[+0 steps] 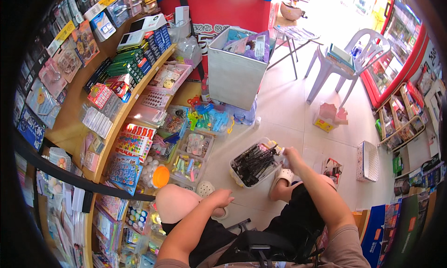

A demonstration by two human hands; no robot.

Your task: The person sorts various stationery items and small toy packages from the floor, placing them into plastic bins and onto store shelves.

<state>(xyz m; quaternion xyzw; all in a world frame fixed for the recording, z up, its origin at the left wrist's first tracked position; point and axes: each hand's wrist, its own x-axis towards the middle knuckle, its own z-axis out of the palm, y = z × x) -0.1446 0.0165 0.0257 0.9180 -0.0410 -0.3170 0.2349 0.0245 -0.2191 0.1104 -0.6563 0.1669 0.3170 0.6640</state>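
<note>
A clear plastic bin (pixel 234 177) stands on the floor between my feet, packed with thin black items (pixel 253 163) that I cannot identify. A few pink and yellow pieces show at its far end. At the bin's right rim, my right hand (pixel 292 159) pinches a clear plastic item (pixel 279 158), partly hidden by the fingers. My left hand (pixel 220 198) hangs beside my left knee, left of the bin, with nothing visible in it and its fingers loosely apart. Near it on the left is a divided clear tray (pixel 206 153) of small colourful goods.
Stocked wooden shelves (pixel 139 88) curve along my left. A tub of colourful plastic toys (pixel 213 123) sits beyond the tray, before a tall white box (pixel 235 79). A plastic chair (pixel 335 71) holds books. An open carton (pixel 328 119) and a white basket (pixel 367 163) are on the right.
</note>
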